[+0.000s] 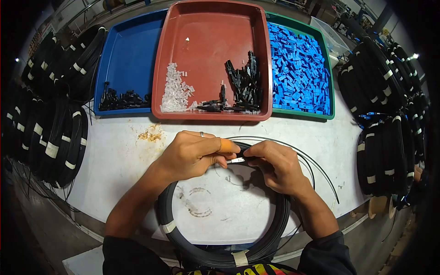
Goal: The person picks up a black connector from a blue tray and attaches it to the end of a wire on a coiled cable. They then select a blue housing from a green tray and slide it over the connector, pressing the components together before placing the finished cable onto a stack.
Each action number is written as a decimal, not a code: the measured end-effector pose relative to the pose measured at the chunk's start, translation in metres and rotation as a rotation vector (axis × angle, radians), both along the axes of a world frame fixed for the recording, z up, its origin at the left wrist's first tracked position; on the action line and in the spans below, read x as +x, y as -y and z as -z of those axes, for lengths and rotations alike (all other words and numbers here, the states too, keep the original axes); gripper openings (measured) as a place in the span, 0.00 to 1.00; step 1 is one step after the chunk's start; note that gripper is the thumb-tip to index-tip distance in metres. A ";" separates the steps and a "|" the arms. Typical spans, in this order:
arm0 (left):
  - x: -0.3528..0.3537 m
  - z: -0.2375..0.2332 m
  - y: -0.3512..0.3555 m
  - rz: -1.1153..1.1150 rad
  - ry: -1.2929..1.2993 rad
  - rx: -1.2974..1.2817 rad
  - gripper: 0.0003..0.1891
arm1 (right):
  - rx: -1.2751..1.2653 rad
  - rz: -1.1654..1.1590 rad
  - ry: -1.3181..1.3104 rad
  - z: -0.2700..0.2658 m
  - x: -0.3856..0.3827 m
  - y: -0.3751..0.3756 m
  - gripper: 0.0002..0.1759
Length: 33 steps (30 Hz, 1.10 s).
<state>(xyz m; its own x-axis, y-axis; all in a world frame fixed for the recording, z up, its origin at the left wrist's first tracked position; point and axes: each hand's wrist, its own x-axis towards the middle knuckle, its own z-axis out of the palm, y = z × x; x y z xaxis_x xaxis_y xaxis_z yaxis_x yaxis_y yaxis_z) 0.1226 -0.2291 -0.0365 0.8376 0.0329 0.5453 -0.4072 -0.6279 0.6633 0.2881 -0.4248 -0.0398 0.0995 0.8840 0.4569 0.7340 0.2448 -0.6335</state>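
A coil of black cable (167, 201), bound with pale tape, lies on the white table in front of the person. At its far side my left hand (195, 153) pinches a small white piece (236, 160) between thumb and an index finger wrapped in orange. Close beside it, my right hand (275, 162) has its fingertips pressed together on the dark cable at the piece's right end. The fingers partly hide the joint between piece and cable. Loose cable ends (321, 168) curve out to the right of my right hand.
Behind the hands stand a blue tray (133, 46) with black parts, a red tray (211, 36) with white pieces and black parts, and a green tray (331, 91) full of blue pieces. Taped black coils hang at left (55, 133) and right (385, 156).
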 end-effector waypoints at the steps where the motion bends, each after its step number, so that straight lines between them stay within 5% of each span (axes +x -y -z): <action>1: 0.000 0.000 -0.001 0.015 -0.005 -0.036 0.18 | -0.001 0.001 -0.001 0.000 -0.001 0.000 0.24; 6: -0.001 -0.001 0.004 0.020 -0.064 -0.240 0.25 | 0.018 0.025 0.019 -0.001 -0.003 -0.001 0.23; 14: 0.002 -0.008 0.005 0.057 -0.059 0.072 0.30 | 0.069 -0.022 0.132 -0.004 -0.002 -0.001 0.18; 33: 0.002 0.002 0.007 -0.017 0.026 0.206 0.32 | 0.000 -0.031 0.032 0.003 0.000 -0.007 0.22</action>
<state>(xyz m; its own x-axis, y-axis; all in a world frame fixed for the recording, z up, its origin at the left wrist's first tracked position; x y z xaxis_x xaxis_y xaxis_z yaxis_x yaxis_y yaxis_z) 0.1245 -0.2365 -0.0382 0.8232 -0.0673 0.5637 -0.4107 -0.7562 0.5095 0.2885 -0.4183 -0.0423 0.0574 0.8863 0.4595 0.7461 0.2677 -0.6096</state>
